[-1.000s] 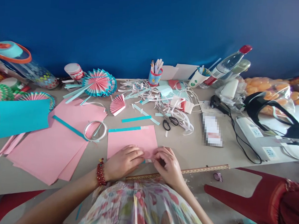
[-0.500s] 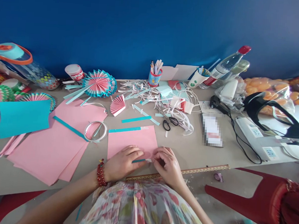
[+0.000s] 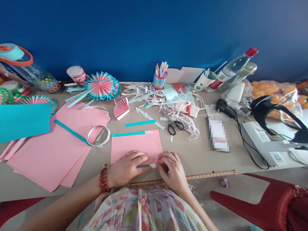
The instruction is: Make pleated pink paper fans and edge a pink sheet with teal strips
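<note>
A pink sheet of paper (image 3: 135, 145) lies in front of me, a blue strip (image 3: 128, 133) with a pale tab along its far edge. My left hand (image 3: 128, 164) rests flat on the sheet's near part, fingers stretched out. Beneath its fingertips shows part of another blue strip (image 3: 143, 166), which ends in a whitish piece of tape (image 3: 153, 166). At the sheet's near right corner, my right hand (image 3: 170, 168) is curled, thumb and forefinger pinched at the whitish tape end. Its fingers partly hide that corner.
Pink sheets (image 3: 51, 151) and a tape roll (image 3: 98, 136) lie left. Scissors (image 3: 175, 127), paper scraps (image 3: 144, 94) and a folded pink fan (image 3: 121, 109) are beyond the sheet. A phone (image 3: 218, 134) and a power strip (image 3: 263, 138) lie right. A patterned ruler (image 3: 210, 175) lies along the near edge.
The right fingers have shifted very slightly at the sheet's corner. The left hand and the pink sheet stay in place.
</note>
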Available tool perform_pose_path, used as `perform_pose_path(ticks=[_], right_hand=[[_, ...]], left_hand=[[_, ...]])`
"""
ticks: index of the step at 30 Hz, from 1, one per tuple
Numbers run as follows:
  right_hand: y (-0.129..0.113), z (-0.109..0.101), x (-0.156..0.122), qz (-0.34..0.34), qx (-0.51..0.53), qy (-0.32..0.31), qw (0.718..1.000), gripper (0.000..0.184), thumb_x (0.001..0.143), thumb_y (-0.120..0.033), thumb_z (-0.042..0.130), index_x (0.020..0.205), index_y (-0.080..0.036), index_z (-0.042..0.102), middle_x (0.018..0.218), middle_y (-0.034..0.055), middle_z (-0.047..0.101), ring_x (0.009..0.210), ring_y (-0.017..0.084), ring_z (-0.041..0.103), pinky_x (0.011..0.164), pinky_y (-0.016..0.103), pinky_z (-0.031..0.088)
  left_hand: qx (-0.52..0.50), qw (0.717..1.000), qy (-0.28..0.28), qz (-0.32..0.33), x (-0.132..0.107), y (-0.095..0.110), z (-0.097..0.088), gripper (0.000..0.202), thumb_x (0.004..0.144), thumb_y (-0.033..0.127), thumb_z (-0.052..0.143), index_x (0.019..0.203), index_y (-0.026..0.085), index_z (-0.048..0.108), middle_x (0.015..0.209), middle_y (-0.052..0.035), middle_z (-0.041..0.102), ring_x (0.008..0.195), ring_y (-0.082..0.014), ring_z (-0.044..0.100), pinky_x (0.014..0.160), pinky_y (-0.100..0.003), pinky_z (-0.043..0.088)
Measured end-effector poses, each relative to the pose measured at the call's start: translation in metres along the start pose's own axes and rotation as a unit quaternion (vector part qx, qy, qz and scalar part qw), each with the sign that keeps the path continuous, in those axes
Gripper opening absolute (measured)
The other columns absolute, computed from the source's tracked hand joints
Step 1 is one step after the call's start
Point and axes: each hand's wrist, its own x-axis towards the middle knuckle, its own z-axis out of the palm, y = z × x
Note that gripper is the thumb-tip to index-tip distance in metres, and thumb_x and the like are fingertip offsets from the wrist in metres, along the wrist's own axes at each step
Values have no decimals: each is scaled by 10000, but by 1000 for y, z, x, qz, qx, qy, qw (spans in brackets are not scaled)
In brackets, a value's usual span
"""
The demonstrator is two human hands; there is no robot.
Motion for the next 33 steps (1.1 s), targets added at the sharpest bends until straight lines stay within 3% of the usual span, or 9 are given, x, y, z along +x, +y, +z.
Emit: perform_pose_path(ticks=[5, 12, 21, 27, 31, 33], right_hand=[[2, 3, -1, -15, -24, 2, 1000, 129, 843, -119, 552, 746, -204, 541, 891, 58, 631, 852, 213, 533, 804, 348, 421], [5, 7, -6, -55, -75, 30, 995, 123, 880, -149, 535, 766, -194, 535, 908, 78, 616, 854, 222, 535, 803, 379, 432], [9, 15, -15, -50, -139, 62, 987, 64, 902, -202, 539, 859, -192, 584, 1089, 136, 613, 1009, 274, 556, 899, 462, 462], [9, 16, -16, -61, -159, 68, 983, 87, 927, -223, 532, 846, -193, 544, 1165, 169, 592, 1061, 287, 565, 878, 453, 472], [14, 14, -18, -28, -175, 111, 978, 199, 909, -367, 604, 860, -200, 508, 1199, 199, 565, 1150, 331, 536, 892, 473, 472], [18, 11, -18, -16, -169, 114, 979, 183, 918, -366, 592, 928, -198, 520, 1202, 187, 568, 1148, 324, 539, 901, 476, 473]], left_hand=[[-17, 1000, 4, -13, 2, 2, -3, 325, 1016, 318, 441, 1301, 290, 596, 1234, -43, 632, 1214, -209, 518, 1081, -393, 429], [6, 1000, -12, 7, -1, -1, 1, 365, 1017, 296, 446, 1369, 329, 535, 1271, -42, 605, 1235, -228, 494, 1084, -418, 419], [26, 999, -17, 25, -3, -3, 1, 393, 1015, 261, 442, 1397, 323, 508, 1296, -56, 586, 1247, -241, 471, 1086, -435, 409], [27, 999, -5, 32, -4, -4, 3, 393, 1002, 245, 467, 1383, 326, 522, 1300, -64, 588, 1256, -235, 467, 1080, -435, 416], [27, 999, -5, 41, -5, -5, 3, 442, 981, 211, 489, 1410, 320, 492, 1323, -77, 578, 1273, -237, 458, 1086, -442, 411], [27, 999, -11, 42, -5, -5, 3, 447, 973, 201, 493, 1408, 306, 495, 1333, -82, 569, 1272, -239, 457, 1092, -447, 403]])
